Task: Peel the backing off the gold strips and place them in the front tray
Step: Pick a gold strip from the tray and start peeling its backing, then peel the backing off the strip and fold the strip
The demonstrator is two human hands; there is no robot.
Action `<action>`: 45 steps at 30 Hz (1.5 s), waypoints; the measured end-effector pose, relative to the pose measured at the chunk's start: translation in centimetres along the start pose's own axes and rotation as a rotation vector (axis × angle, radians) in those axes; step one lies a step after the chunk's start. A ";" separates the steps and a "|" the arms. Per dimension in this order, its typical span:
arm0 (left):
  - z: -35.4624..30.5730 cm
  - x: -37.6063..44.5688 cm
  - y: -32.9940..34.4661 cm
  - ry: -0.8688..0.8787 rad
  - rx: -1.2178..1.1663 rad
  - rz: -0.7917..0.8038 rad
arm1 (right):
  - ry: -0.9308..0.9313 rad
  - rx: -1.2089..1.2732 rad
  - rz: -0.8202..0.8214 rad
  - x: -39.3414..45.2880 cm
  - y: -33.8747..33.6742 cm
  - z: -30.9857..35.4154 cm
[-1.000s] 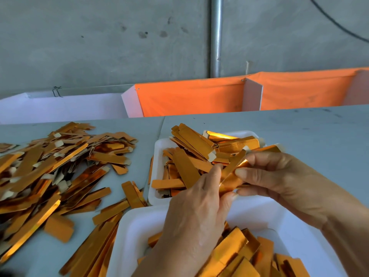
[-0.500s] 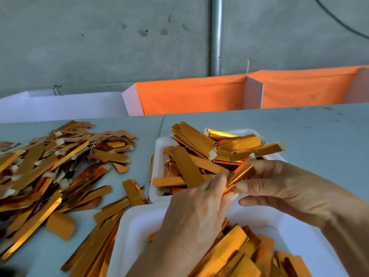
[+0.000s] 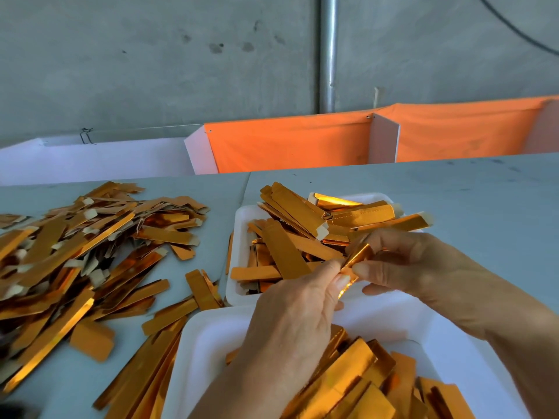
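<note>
A single gold strip point(image 3: 357, 260) is pinched btwn the left hand point(image 3: 302, 322) and right hand point(image 3: 402, 267), fingertips close together, above the gap btwn two white trays. The far tray point(image 3: 239, 285) is heaped w/ gold strips; the near tray point(image 3: 196, 358), below the hands, holds more. A loose pile of strips point(image 3: 84, 252) is spread over the bench point(image 3: 484, 201) at left.
</note>
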State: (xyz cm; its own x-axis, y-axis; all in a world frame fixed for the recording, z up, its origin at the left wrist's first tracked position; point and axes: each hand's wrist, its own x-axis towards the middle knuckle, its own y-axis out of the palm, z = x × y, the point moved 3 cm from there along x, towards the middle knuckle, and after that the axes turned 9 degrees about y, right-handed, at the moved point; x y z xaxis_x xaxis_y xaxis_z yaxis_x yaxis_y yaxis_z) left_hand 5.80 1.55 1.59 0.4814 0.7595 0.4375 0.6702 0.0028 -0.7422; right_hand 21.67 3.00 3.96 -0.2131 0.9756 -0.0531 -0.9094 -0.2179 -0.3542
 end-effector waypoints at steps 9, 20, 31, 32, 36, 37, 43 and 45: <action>0.3 -0.3 0.0 -0.069 -0.207 0.034 | -0.213 0.084 -0.002 0.0 -0.2 0.7; -0.4 0.0 -1.4 0.091 0.016 -0.152 | -0.248 0.065 -0.082 0.1 0.5 1.2; -1.0 -0.2 -1.0 0.058 0.015 -0.091 | -0.169 0.120 -0.136 0.2 0.7 0.8; -0.9 -0.2 -1.0 0.066 0.042 -0.103 | -0.152 0.142 -0.124 0.2 0.7 0.7; -0.5 -0.2 -1.4 0.000 -0.020 -0.133 | -0.079 0.281 -0.044 -0.1 0.0 0.6; -0.4 -0.2 -1.4 -0.022 -0.051 -0.118 | -0.065 0.293 -0.038 -0.2 -0.3 0.5; -0.2 -0.2 -1.5 0.029 -0.160 -0.152 | -0.011 0.399 0.014 -0.2 -0.7 0.4; 0.0 -0.2 -1.6 0.033 -0.199 -0.151 | -0.009 0.396 0.023 -0.3 -0.7 0.4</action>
State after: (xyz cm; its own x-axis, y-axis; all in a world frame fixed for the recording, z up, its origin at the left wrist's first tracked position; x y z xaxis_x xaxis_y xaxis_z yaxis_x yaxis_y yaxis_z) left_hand 4.65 1.38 2.66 0.3834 0.7387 0.5544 0.8321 -0.0158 -0.5544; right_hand 22.21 2.88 4.59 -0.2369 0.9703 -0.0483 -0.9713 -0.2354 0.0350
